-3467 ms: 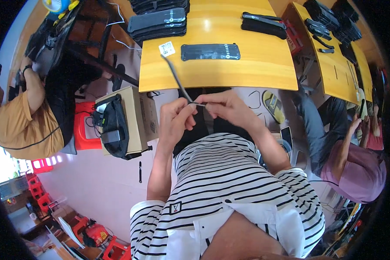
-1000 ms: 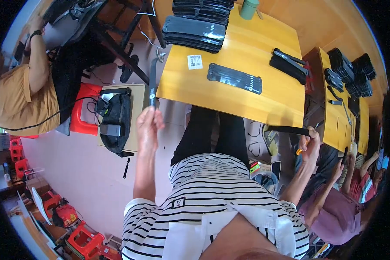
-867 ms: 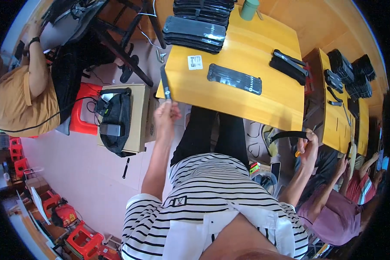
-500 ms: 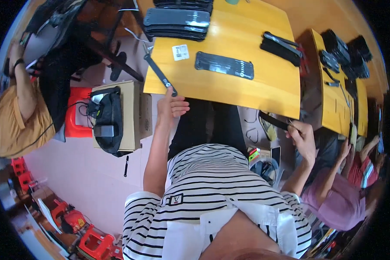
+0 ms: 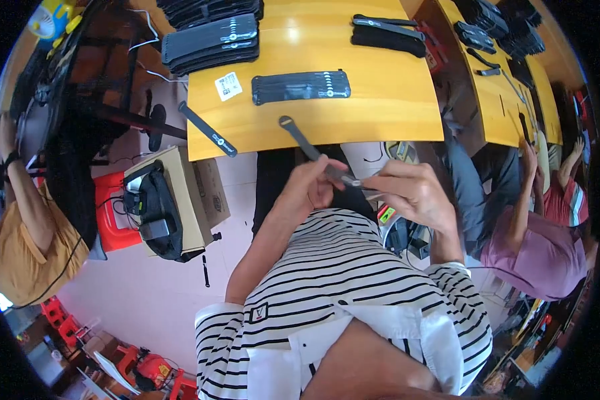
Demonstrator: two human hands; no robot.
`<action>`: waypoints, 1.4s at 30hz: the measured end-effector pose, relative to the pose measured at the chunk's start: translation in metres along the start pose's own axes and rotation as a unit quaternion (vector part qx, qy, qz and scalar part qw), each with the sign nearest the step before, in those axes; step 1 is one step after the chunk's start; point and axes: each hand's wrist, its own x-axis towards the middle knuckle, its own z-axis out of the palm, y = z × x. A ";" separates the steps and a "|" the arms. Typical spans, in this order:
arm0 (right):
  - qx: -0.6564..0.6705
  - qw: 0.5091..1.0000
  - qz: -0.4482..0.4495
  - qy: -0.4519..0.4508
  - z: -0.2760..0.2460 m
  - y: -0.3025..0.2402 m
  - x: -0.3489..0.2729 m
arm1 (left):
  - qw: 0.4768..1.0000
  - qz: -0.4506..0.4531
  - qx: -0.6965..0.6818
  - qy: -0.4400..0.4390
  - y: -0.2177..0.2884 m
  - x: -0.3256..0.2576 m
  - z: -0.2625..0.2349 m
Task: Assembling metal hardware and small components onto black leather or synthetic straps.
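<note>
My left hand pinches a black strap, whose slotted end reaches out over the table's front edge. Close against it, my right hand is closed on a small silver metal tool; its tip meets the strap's near end, and most of it is hidden by the fingers. To the left, a single black strap lies slanted on the yellow table. A flat row of black straps lies farther in, beside a white label card.
Stacks of bundled straps stand at the table's far left, and another strap pile lies far right. A cardboard box with a black bag sits left on the floor. Co-workers sit on both sides.
My right hand has come in from the right with the strap and met my left hand, which now grips it. The lone strap by my left hand now rests on the table. The view has shifted.
</note>
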 end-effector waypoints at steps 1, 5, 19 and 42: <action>0.009 1.000 0.003 -0.013 0.003 0.002 -0.001 | 0.997 0.048 -0.041 0.047 -0.003 0.006 0.001; 0.017 1.000 0.015 -0.006 0.016 0.020 -0.002 | 0.985 0.134 -0.018 0.105 0.003 0.006 0.002; 0.361 0.870 0.304 0.144 0.056 0.060 -0.001 | 0.950 0.217 -0.021 0.222 0.003 0.007 0.003; 0.251 0.867 0.359 0.239 0.070 0.140 0.085 | 0.866 0.249 0.251 0.354 0.079 0.061 -0.110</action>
